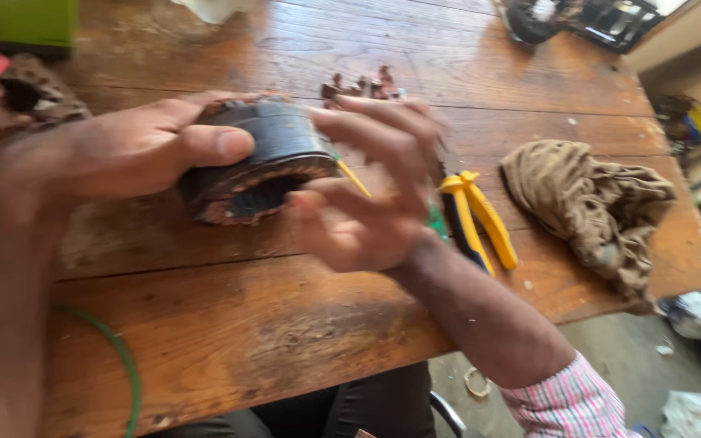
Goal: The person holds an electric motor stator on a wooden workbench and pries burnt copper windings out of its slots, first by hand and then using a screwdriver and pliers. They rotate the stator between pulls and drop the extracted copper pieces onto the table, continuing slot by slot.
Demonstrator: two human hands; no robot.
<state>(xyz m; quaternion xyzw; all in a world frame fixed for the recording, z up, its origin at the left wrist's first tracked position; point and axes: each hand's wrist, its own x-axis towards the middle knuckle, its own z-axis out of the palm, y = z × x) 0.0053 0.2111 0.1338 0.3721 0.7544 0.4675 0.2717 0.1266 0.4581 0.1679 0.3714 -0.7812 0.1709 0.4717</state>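
My left hand (135,146) grips a dark round motor stator (269,150) with copper windings at its rim, tilted on its side over the wooden table (285,324). The thumb lies across its black outer wall. My right hand (367,195) is at the stator's right side, fingers curled and blurred, with a thin yellow tool (354,178) showing between the fingers and the stator. Whether the right hand grips that tool firmly is hard to tell from the blur.
Yellow-handled pliers (480,215) lie just right of my right hand. A crumpled brown cloth (594,207) sits near the table's right edge. Another wound stator (22,97) is at far left, a green wire (119,357) near the front edge, small copper scraps (363,85) behind.
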